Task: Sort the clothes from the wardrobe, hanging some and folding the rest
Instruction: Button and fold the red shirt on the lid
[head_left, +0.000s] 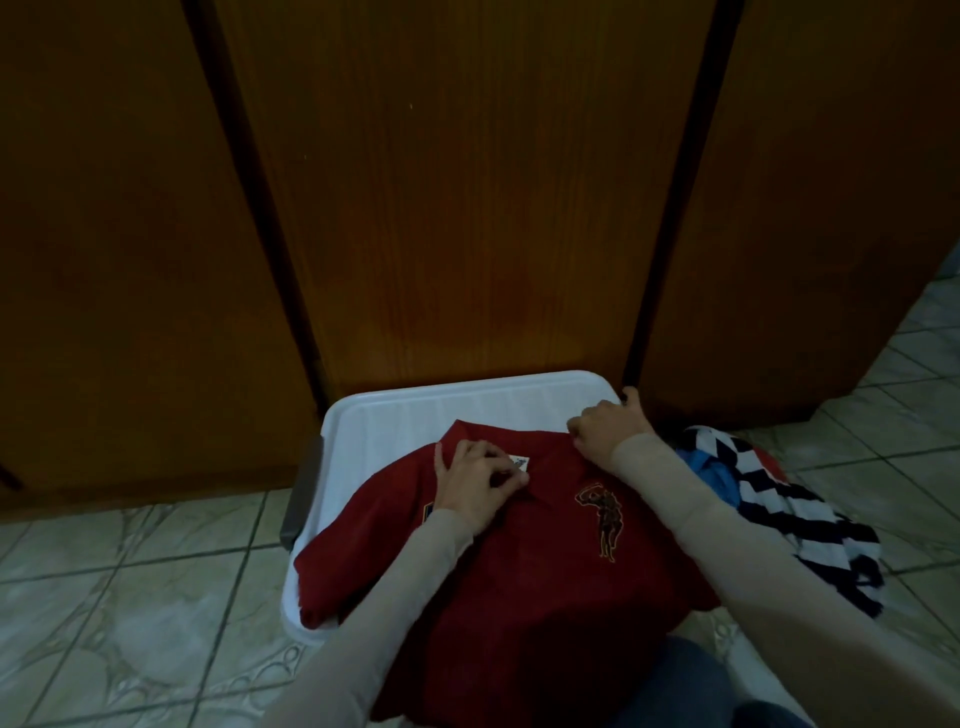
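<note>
A dark red polo shirt (519, 561) lies front-up, spread across a white plastic lid (467, 405) on the floor, collar at the far end. The left hand (475, 480) pinches the collar near the neck label with curled fingers; the right hand (608, 428) grips the shirt's far right shoulder, fingers bunched on the cloth. It looks soft, light and limp, so it should be taken at both shoulders. Right of it lies a heap of navy-and-white patterned clothes (810, 519). Beyond stand brown wardrobe doors (467, 208); around is tiled floor (130, 597).
</note>
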